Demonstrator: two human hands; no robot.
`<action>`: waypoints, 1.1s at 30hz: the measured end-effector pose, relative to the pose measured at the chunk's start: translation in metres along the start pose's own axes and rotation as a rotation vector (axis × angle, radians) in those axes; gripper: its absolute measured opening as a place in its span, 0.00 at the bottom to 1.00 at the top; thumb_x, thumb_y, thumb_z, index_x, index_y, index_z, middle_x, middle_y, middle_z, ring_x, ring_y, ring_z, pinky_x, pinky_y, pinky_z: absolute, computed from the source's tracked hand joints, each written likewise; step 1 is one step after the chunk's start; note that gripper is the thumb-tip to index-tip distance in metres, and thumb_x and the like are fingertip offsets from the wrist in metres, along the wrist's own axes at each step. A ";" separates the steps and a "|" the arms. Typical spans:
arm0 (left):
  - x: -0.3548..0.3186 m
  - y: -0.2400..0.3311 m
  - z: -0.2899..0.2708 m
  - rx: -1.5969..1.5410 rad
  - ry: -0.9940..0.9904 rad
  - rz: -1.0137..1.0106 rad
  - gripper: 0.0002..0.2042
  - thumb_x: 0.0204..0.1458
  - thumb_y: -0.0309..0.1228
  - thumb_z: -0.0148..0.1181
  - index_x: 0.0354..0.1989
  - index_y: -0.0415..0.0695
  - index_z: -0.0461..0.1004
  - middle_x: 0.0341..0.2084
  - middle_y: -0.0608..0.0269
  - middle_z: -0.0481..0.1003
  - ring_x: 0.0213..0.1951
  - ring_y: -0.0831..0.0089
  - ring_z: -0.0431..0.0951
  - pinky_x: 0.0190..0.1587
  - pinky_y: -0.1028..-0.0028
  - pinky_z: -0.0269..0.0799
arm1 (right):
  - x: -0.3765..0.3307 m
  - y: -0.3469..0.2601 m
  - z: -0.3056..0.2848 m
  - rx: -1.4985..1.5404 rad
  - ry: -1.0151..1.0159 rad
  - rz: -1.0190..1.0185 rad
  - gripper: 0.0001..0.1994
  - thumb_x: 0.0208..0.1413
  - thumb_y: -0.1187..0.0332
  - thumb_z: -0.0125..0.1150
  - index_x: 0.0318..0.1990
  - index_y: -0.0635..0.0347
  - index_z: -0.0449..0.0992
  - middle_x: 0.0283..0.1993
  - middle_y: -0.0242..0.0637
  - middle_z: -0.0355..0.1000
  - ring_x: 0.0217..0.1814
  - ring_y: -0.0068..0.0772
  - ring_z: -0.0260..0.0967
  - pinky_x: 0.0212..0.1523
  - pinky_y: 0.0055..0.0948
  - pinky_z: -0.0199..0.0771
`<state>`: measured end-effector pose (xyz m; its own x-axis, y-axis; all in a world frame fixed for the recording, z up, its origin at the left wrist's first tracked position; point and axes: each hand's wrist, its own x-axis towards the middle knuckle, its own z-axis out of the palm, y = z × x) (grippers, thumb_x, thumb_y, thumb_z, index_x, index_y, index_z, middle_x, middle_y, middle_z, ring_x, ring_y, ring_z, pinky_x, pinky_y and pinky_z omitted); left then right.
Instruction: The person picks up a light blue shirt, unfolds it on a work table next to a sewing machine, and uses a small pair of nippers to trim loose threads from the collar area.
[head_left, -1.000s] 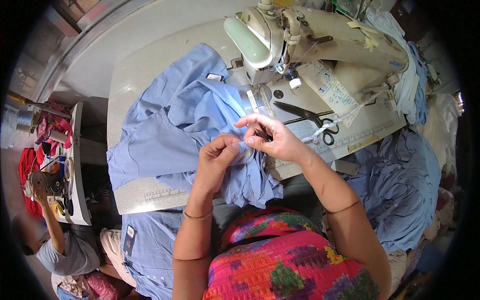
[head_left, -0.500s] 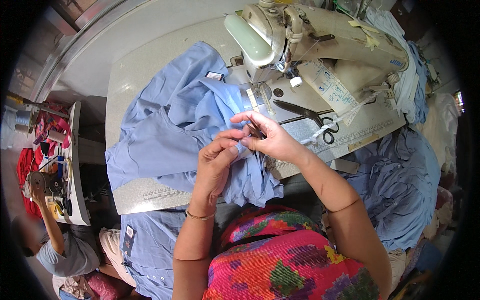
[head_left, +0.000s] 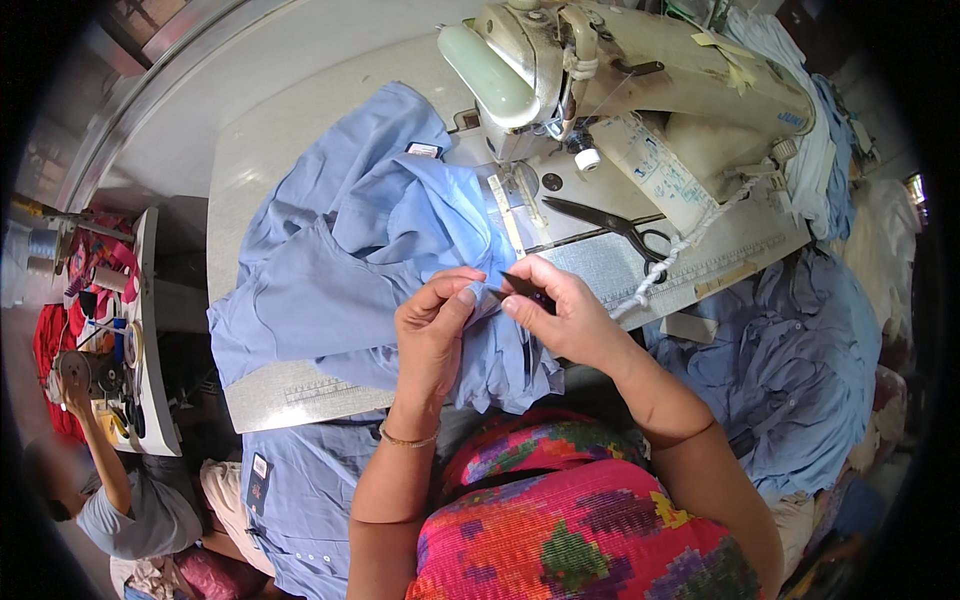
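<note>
A light blue shirt (head_left: 330, 260) lies bunched over the sewing table. My left hand (head_left: 432, 325) pinches part of its fabric between thumb and fingers. In my right hand (head_left: 570, 315) is a pair of small dark thread snips (head_left: 527, 290), its tips pointing at the pinched cloth. The two hands are close together but apart, and the exact spot between them is too small to make out. Large black-handled scissors (head_left: 610, 225) rest on the table beyond my right hand.
A sewing machine (head_left: 640, 75) stands at the back right, with a marked paper strip (head_left: 655, 170) beside it. A twisted white cord (head_left: 690, 242) crosses the table's right side. More blue garments (head_left: 790, 370) are heaped at right. A person (head_left: 135, 510) works at left.
My right hand has turned and drawn slightly right and down, so the snips now show clearly. My left hand keeps its pinch on the shirt.
</note>
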<state>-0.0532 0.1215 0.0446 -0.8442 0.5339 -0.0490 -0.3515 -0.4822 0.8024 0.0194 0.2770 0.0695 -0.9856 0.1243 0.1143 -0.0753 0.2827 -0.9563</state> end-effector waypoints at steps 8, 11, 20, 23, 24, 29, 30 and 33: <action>-0.001 -0.001 0.001 0.072 0.008 0.025 0.05 0.50 0.19 0.53 0.33 0.35 0.75 0.40 0.59 0.72 0.42 0.76 0.70 0.47 0.78 0.64 | -0.005 -0.022 0.008 -0.296 0.062 -0.039 0.09 0.53 0.67 0.54 0.38 0.61 0.65 0.28 0.47 0.70 0.31 0.53 0.68 0.29 0.39 0.66; -0.001 -0.001 0.001 0.105 0.017 0.040 0.05 0.50 0.19 0.53 0.33 0.35 0.75 0.40 0.59 0.72 0.42 0.76 0.70 0.46 0.78 0.64 | -0.004 -0.021 0.008 -0.261 0.047 -0.018 0.09 0.54 0.67 0.54 0.38 0.62 0.65 0.28 0.48 0.70 0.32 0.53 0.69 0.29 0.39 0.66; 0.000 -0.005 -0.002 0.134 0.035 0.068 0.06 0.50 0.19 0.53 0.34 0.35 0.75 0.41 0.58 0.72 0.42 0.76 0.70 0.46 0.78 0.64 | -0.002 -0.015 0.013 -0.054 0.035 0.039 0.10 0.54 0.68 0.54 0.38 0.67 0.66 0.27 0.47 0.70 0.26 0.42 0.69 0.28 0.32 0.66; -0.001 -0.006 -0.002 0.132 0.033 0.089 0.06 0.50 0.18 0.53 0.34 0.35 0.75 0.41 0.59 0.72 0.42 0.77 0.70 0.46 0.78 0.65 | -0.002 -0.014 0.015 -0.005 0.031 0.094 0.10 0.54 0.69 0.54 0.38 0.67 0.66 0.25 0.45 0.69 0.24 0.34 0.67 0.27 0.30 0.65; -0.001 -0.006 -0.002 0.129 0.034 0.097 0.06 0.50 0.18 0.53 0.34 0.36 0.75 0.41 0.59 0.72 0.42 0.77 0.70 0.46 0.78 0.65 | -0.002 -0.013 0.016 0.013 0.029 0.113 0.09 0.54 0.69 0.53 0.38 0.67 0.66 0.24 0.44 0.69 0.23 0.32 0.67 0.27 0.29 0.65; -0.002 -0.007 -0.001 0.139 0.072 0.119 0.06 0.50 0.18 0.53 0.34 0.35 0.75 0.42 0.60 0.71 0.38 0.79 0.70 0.42 0.79 0.66 | -0.003 -0.009 0.025 0.074 0.085 0.122 0.08 0.55 0.70 0.53 0.37 0.66 0.66 0.23 0.42 0.68 0.23 0.30 0.66 0.27 0.28 0.65; -0.003 -0.008 0.001 0.143 0.086 0.128 0.06 0.50 0.18 0.52 0.34 0.35 0.74 0.42 0.60 0.71 0.35 0.81 0.70 0.40 0.80 0.66 | -0.003 -0.009 0.027 0.088 0.096 0.119 0.08 0.55 0.70 0.53 0.37 0.66 0.66 0.23 0.42 0.67 0.23 0.30 0.66 0.27 0.28 0.65; -0.003 -0.006 0.005 0.146 0.104 0.140 0.06 0.50 0.19 0.52 0.34 0.34 0.74 0.42 0.61 0.70 0.32 0.82 0.70 0.37 0.81 0.67 | -0.005 -0.006 0.032 0.082 0.138 0.084 0.08 0.55 0.70 0.53 0.37 0.66 0.65 0.25 0.43 0.68 0.24 0.30 0.66 0.28 0.29 0.66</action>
<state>-0.0459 0.1263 0.0429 -0.9204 0.3907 0.0135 -0.1724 -0.4367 0.8829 0.0195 0.2439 0.0659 -0.9593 0.2751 0.0631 -0.0106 0.1883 -0.9821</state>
